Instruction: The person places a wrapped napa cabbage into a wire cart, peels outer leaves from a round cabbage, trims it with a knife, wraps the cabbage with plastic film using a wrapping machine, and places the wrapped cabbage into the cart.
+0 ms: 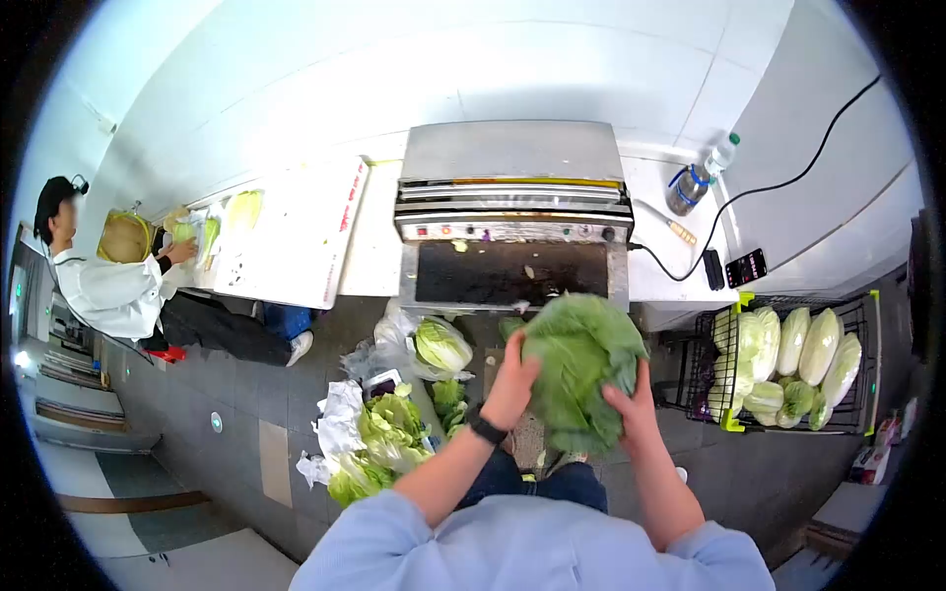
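Note:
Between my two hands I hold a large green cabbage (583,369) with loose outer leaves, in front of my body. My left hand (509,382) grips its left side, a dark band on that wrist. On the right side, my right hand (634,402) presses against the leaves with the thumb toward me. Just beyond the cabbage stands a metal wrapping machine (512,187) with a dark plate (510,273) that carries small leaf scraps. The far sides of the fingers are partly hidden by the leaves.
A black wire cart (867,394) at the right holds several wrapped Chinese cabbages (820,347). Cut leaves (389,428) lie at lower left beside plastic bags. A knife (680,232), bottle (724,153) and phone (746,268) rest on the counter. A co-worker (118,291) handles vegetables at far left.

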Demonstrator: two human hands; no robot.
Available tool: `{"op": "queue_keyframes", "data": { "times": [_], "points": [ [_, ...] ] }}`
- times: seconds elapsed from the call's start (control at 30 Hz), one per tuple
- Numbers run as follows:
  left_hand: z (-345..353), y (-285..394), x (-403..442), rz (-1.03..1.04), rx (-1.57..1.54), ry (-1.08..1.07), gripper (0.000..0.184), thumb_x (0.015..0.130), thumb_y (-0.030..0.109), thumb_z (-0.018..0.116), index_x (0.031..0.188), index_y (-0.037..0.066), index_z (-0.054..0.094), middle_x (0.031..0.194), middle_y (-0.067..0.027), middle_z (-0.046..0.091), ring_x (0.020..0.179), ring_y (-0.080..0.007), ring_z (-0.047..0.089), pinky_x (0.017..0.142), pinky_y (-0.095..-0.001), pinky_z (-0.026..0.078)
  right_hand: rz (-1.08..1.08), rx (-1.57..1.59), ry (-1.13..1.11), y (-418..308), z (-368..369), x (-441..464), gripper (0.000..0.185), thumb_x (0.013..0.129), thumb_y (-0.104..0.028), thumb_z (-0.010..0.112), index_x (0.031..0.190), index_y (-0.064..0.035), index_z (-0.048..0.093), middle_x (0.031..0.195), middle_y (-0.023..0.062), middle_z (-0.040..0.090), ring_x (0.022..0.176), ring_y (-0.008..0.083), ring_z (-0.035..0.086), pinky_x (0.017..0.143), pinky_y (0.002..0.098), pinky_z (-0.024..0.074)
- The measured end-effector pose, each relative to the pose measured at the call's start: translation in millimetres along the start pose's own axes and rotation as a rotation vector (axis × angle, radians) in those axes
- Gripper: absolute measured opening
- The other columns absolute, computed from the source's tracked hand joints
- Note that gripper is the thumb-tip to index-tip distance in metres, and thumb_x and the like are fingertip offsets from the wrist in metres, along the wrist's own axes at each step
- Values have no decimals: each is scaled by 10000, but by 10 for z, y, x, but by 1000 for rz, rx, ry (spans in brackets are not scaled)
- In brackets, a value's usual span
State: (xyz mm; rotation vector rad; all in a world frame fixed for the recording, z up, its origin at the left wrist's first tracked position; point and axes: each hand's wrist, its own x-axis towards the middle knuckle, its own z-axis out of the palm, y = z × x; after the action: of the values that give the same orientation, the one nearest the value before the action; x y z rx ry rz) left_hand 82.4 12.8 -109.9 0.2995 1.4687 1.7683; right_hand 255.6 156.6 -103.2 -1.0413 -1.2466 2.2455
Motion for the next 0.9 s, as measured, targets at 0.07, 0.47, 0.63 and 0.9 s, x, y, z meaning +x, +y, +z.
{"op": "queue_keyframes", "data": {
  "times": [0.07, 0.47, 0.63, 0.9],
  "points": [
    [-176, 251, 289, 206, 359, 101, 799, 845, 301, 797, 1450, 14, 362, 1383, -210, 503, 1262, -314, 530, 1054, -398, 441, -123, -43, -17, 98, 346, 361, 1018, 783, -124, 840, 1582, -86, 210, 1476, 140, 444, 1287, 282, 520, 1033, 402, 480],
    [-1189, 399, 1719, 384, 448, 109, 699, 844, 328, 785, 1329, -58, 461, 1238, -229, 579, 1136, -347, 610, 934, -446, 514, -489, -529, 103, 31, 1384, 1740, 729, 868, -172, 782, 1472, -30, 399, 1407, 155, 519, 1295, 292, 510, 1043, 409, 435],
    [-1155, 364, 1609, 449, 726, 200, 689, 862, 293, 748, 1388, -27, 437, 1258, -221, 542, 1154, -364, 583, 949, -449, 491, -1012, -1092, -205, -352, 1512, 1199, 353, 906, -153, 702, 1241, -76, 617, 1367, 165, 536, 1274, 389, 507, 1012, 490, 454],
    [-1057, 454, 1254, 129, 678, 292, 737, 795, 52, 644, 1478, 115, 372, 1308, -215, 585, 1182, -376, 601, 962, -415, 494, -831, -1563, -84, -367, 1536, 1670, 774, 925, -535, 633, 1546, -176, 339, 1625, 141, 242, 1501, 402, 206, 1111, 744, 224]
  ]
}}
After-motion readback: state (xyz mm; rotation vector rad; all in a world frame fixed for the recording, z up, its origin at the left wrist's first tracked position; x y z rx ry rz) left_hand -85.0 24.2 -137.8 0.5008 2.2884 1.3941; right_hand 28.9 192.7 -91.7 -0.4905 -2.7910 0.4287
